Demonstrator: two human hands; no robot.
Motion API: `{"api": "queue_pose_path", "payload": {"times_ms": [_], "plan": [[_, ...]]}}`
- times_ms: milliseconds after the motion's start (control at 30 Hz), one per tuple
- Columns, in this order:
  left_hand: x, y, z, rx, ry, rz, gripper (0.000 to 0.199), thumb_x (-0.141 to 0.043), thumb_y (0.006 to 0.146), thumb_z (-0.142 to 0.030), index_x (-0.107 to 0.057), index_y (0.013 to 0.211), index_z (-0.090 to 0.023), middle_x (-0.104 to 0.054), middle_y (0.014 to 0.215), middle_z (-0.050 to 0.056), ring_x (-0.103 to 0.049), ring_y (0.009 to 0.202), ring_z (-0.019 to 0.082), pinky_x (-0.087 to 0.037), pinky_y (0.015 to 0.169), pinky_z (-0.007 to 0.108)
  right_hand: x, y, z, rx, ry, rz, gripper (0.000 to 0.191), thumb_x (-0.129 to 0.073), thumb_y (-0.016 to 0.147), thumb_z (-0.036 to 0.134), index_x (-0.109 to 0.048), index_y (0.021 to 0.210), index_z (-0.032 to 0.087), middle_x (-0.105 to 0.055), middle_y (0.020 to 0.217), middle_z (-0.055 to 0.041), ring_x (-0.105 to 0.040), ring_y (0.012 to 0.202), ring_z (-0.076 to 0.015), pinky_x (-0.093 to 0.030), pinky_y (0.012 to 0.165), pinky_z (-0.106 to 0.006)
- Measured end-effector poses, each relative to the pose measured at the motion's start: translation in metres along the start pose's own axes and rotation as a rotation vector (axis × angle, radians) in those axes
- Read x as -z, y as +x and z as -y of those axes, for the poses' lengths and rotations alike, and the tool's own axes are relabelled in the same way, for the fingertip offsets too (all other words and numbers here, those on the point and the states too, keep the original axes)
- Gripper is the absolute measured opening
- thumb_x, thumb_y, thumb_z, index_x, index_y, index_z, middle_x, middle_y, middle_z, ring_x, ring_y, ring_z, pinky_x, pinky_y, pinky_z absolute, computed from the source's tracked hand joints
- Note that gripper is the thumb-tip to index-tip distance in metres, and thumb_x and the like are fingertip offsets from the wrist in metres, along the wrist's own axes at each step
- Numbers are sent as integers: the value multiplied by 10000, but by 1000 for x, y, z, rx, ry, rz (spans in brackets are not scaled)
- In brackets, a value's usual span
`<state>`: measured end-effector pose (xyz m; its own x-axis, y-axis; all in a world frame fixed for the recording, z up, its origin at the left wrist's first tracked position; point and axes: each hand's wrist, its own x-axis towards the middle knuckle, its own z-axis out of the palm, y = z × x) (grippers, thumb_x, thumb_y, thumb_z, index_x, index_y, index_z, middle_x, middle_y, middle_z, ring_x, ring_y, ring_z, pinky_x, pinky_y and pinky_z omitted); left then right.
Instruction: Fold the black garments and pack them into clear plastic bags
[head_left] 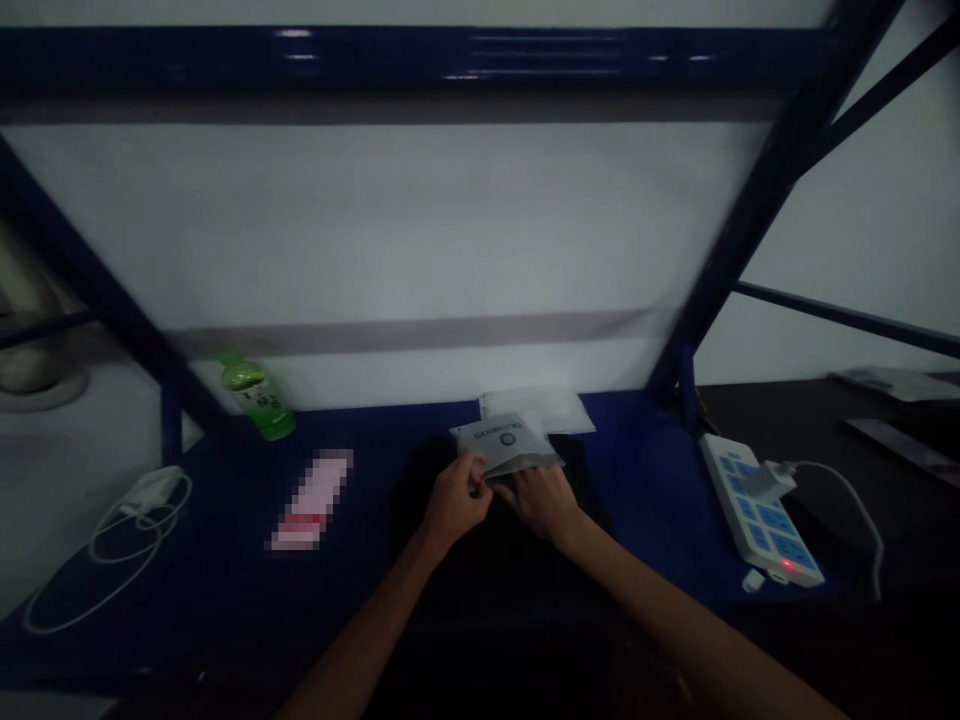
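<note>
A pale plastic bag (pixel 504 436) with dark printing and a round logo lies over a black item (pixel 495 550) on the blue table. My left hand (pixel 459 498) pinches the bag's near left edge between thumb and fingers. At the bag's near right edge is my right hand (pixel 546 496), its fingertips hidden inside or under the opening. Whether those fingers hold anything is not visible. Behind the bag lies another white packet (pixel 551 409).
A green bottle (pixel 262 400) and a blurred pink-and-white item (pixel 313 500) stand to the left, near a charger with a white cable (pixel 150 492). A power strip (pixel 757 510) with a plug lies at right. Blue metal posts frame the table (pixel 352 590).
</note>
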<state>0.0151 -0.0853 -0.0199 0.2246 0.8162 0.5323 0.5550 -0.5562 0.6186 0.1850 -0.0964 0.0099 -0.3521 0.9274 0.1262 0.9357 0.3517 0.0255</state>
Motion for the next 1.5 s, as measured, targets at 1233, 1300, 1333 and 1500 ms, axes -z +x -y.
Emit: {"api": "queue_pose_path", "payload": {"times_ms": [1233, 1300, 1333, 1500], "plan": [[36, 12, 38, 443, -591, 276, 230, -684, 737, -246, -583, 936, -193, -655, 762, -13, -611, 696, 141, -409, 652, 228, -4, -23, 20, 217, 43, -313, 248, -442, 1005, 255, -654, 1129, 217, -734, 926, -56, -611, 879, -204, -401, 771, -330], [36, 12, 38, 468, -626, 260, 243, -692, 716, -233, -564, 920, -195, -647, 740, -22, -610, 678, 136, -409, 653, 227, -6, -14, 28, 272, 30, -301, 209, -463, 996, 238, -654, 1078, 213, -719, 884, -49, -603, 867, -200, -390, 750, -323], [36, 12, 38, 476, -635, 254, 248, -692, 710, -230, -555, 914, -195, -641, 726, -26, -608, 670, 135, -409, 651, 228, -8, -9, 31, 287, 24, -297, 197, -468, 994, 230, -651, 1065, 210, -714, 890, -50, -601, 867, -199, -388, 747, -321], [36, 12, 35, 492, -645, 234, 268, -682, 687, -210, -522, 902, -199, -611, 677, -45, -587, 643, 126, -405, 644, 225, -14, 2, 35, 316, 4, -264, 200, -453, 993, 215, -642, 1059, 205, -704, 884, -61, -595, 841, -197, -387, 713, -311]]}}
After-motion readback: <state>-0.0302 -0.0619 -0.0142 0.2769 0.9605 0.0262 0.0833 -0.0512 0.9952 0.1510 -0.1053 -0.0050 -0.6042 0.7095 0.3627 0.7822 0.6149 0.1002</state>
